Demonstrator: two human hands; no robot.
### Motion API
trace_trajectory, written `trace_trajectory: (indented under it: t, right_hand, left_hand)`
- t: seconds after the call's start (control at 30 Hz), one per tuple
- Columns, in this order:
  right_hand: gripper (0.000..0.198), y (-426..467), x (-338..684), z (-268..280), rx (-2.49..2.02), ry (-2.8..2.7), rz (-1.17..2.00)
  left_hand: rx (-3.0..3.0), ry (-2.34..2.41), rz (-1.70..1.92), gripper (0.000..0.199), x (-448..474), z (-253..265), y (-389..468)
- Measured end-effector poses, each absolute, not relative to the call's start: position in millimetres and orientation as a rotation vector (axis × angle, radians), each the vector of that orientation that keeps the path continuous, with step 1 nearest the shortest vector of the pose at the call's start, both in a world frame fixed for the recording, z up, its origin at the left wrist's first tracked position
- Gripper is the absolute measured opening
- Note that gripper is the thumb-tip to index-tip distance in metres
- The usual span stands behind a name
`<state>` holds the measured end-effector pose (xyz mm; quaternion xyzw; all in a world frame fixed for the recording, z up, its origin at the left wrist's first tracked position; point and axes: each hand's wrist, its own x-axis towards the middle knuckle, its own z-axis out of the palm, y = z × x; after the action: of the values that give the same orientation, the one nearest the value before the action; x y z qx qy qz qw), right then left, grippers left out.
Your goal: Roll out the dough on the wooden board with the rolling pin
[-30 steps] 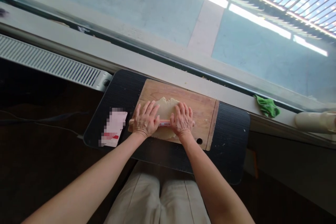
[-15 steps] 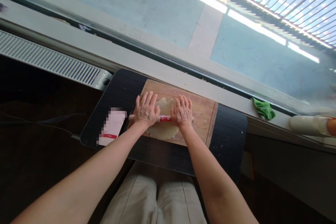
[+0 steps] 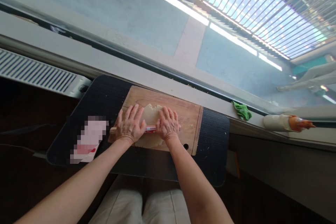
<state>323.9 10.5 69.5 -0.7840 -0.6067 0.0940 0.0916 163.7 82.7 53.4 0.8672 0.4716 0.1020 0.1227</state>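
A wooden rolling pin [image 3: 150, 129] with a printed red-and-white label lies across a flattened sheet of pale dough [image 3: 151, 115]. The dough has ragged edges and rests on a wooden cutting board [image 3: 181, 115]. My left hand [image 3: 130, 125] presses palm down on the left part of the pin, its fingers stretched forward past it and its thumb pointing inward. On the right part, my right hand [image 3: 167, 122] lies over the pin in the same way, with fingers extended. Both palms cover much of the pin; its ends show beyond the hands.
The board sits on a small black table [image 3: 212, 147] against a windowsill [image 3: 157, 78]. A pixelated pinkish item [image 3: 91, 136] lies at the table's left. On the sill are a green cloth [image 3: 242, 110] and a pale bottle [image 3: 275, 122]. A radiator [image 3: 44, 73] stands left.
The camera view has shifted, so table and board sit further left and lower. Both hands and the rolling pin have moved slightly toward me over the dough.
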Motion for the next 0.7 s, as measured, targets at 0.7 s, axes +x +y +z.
trace_trajectory:
  t: [0.7]
  right_hand:
    - [0.046, 7.5, 321.2, 72.4, -2.361, -1.815, 0.247]
  left_hand:
    - [2.503, 1.371, 0.36, 0.062, 160.3, 51.8, 77.8]
